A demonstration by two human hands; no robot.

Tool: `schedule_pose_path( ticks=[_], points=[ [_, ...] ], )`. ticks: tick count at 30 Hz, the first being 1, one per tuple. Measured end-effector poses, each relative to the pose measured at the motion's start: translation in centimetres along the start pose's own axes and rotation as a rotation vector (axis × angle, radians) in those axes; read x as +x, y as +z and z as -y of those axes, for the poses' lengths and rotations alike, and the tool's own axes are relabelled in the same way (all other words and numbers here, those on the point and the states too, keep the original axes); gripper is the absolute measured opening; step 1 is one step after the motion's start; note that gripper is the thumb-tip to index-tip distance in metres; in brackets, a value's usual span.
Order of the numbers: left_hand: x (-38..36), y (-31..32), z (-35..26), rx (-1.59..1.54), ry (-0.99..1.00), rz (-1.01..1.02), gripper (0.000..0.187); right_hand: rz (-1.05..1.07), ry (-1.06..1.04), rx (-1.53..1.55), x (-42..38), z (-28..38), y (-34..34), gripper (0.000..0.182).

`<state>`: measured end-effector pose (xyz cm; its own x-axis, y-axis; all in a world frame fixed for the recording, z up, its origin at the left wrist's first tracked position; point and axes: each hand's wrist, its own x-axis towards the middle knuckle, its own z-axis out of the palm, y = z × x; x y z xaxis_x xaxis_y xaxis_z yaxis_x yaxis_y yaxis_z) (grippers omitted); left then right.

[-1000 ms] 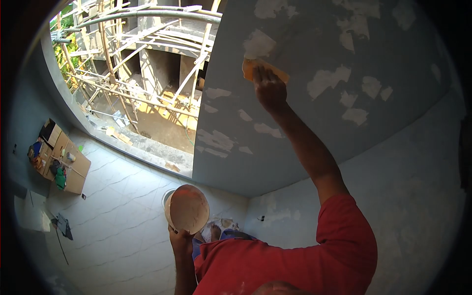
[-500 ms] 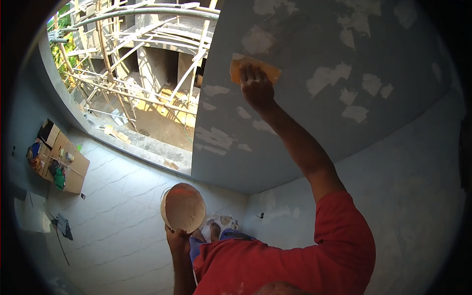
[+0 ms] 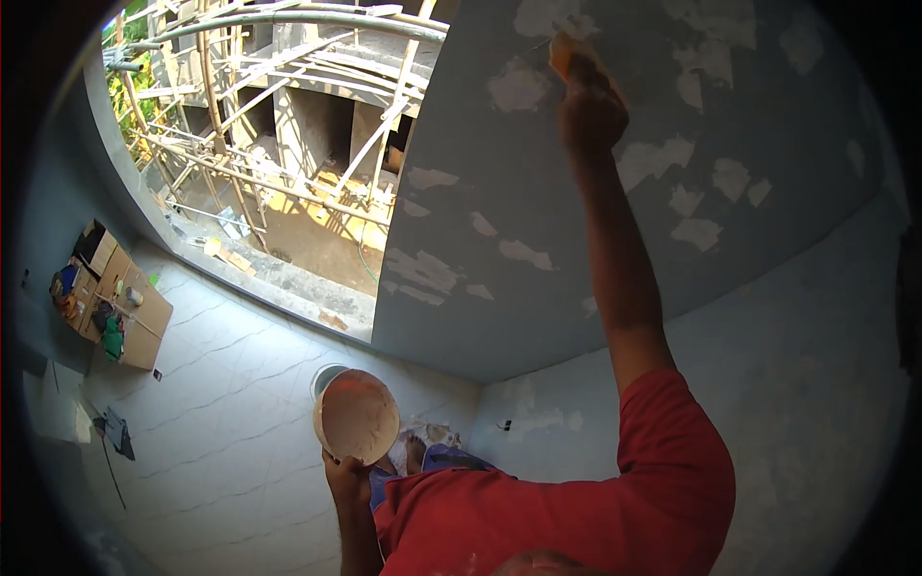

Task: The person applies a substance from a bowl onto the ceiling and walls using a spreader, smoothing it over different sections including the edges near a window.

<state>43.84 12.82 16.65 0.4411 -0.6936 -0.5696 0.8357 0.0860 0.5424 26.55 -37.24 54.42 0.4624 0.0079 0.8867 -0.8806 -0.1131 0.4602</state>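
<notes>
- The right hand (image 3: 593, 108) has its grip curled round an orange scraper (image 3: 565, 56), fingers bent over it; the scraper is high against the grey wall (image 3: 480, 326), between two pale patches (image 3: 520, 86).
- For a clean stroke, the scraper's edge probably wants steady, even pressure and a shallow angle, so that it smooths without digging in.
- With the right arm stretched so far up, short strokes seem easier to control than long ones.
- The left hand (image 3: 347, 472) grips the lower rim of a bowl (image 3: 358, 418), whose open mouth faces the camera; a steadier, more level hold would guard against spills.
- The bowl's inside is smeared pinkish, but how much it contains is hard to tell.
- The left thumb and fingers are dark and partly lost under the rim.
- The right hand hides much of the scraper, so whether its edge touches the wall cannot be told.
- Behind the bowl, a pale bucket (image 3: 325, 378) on the floor (image 3: 221, 403) is mostly covered.
- The view's dark round border cuts off the wall's top.
</notes>
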Motion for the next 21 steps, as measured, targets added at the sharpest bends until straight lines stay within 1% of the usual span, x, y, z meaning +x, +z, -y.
schedule_pose_path(
  ticks=[1,3,4,6,7,9,11,13,15,16,18,19,21],
  points=[
    [-0.1,0.2,-0.2,0.001,-0.009,0.003,0.082,-0.038,-0.081,0.035,-1.6,2.0,0.7,0.038],
    [0.5,0.8,-0.4,0.017,-0.002,0.027,0.082,0.117,-0.175,0.130,-4.3,5.8,-0.5,0.038],
    [0.5,1.0,-0.4,0.021,0.006,0.037,0.082,0.263,-0.195,0.171,-5.6,7.3,-1.7,0.039],
    [0.1,1.8,-0.8,0.062,0.020,0.054,0.080,0.402,-0.276,0.264,-8.7,8.9,-2.4,0.037],
    [0.1,2.2,-1.2,0.096,0.035,0.073,0.079,0.399,-0.265,0.255,-9.3,8.5,-3.0,0.037],
    [0.1,2.0,-1.5,0.058,0.034,0.094,0.080,0.340,-0.172,0.385,-9.2,6.4,-3.3,0.036],
    [-0.1,1.9,-1.7,0.006,0.032,0.105,0.082,0.253,-0.023,0.305,-6.0,2.2,-3.1,0.036],
    [-0.7,1.7,-2.1,-0.012,0.022,0.106,0.083,0.154,0.107,0.165,-0.6,-2.9,-3.7,0.040],
    [-0.5,1.1,-1.8,-0.005,0.017,0.105,0.083,-0.003,0.156,0.048,4.2,-7.0,-3.7,0.038],
    [-0.3,0.8,-1.7,0.000,0.015,0.100,0.083,-0.004,0.159,0.042,6.3,-7.7,-3.9,0.038],
    [0.0,0.5,-1.3,0.007,0.016,0.101,0.083,0.170,0.362,0.026,9.2,-8.7,-4.3,0.030],
    [0.0,0.7,-1.4,0.010,0.016,0.094,0.083,0.169,0.368,0.019,9.2,-8.4,-3.8,0.030],
    [-0.2,1.5,-1.4,0.013,0.016,0.107,0.083,0.163,0.200,-0.128,8.3,-6.2,-2.6,0.030]
  ],
)
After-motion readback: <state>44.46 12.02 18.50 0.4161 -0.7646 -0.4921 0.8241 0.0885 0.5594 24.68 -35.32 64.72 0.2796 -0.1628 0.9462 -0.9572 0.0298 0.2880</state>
